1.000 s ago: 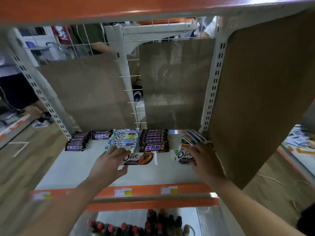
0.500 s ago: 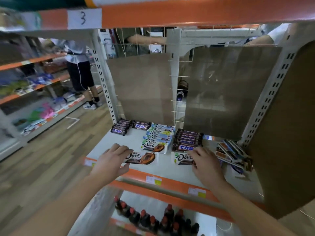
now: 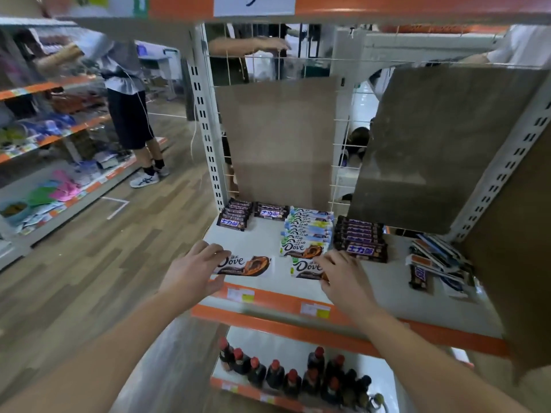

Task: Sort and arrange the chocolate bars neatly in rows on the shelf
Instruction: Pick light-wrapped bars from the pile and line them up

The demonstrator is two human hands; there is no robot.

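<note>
1. Head view, the shelf (image 3: pixel 262 234): its white deck holds the chocolate bars. At the back left there is a row of dark bars (image 3: pixel 234 217) with white characters 士力架 on blue. A short stack of the same kind (image 3: pixel 271 211) sits just beside it.
2. In the middle, a row of Dove bars (image 3: pixel 308 231) overlaps from back to front. To its right and just beside it is a second dark row (image 3: pixel 360 241) with the same 士力架 print.
3. At the far right lies a loose pile of bars (image 3: pixel 438 254), tilted at mixed angles. One dark bar (image 3: pixel 419 275) in front of it points its long axis toward you.
4. Your left hand (image 3: pixel 190 269) has its grip clamped on the left end of the left Dove bar (image 3: pixel 247 265), fingers at the far edge and thumb at the near edge.
5. Your right hand (image 3: pixel 343 272) has its grip closed over the right end of the right Dove bar (image 3: pixel 307 268), in front of the middle row.
6. Both held bars lie flat near the front edge, well apart from each other. Their long axes run left to right and "Dove" reads upright to you.
7. The orange front rail carries price tags (image 3: pixel 243 295), whose print is too blurred to read.
8. The shelf below holds dark bottles (image 3: pixel 298 374) with red caps.
</note>
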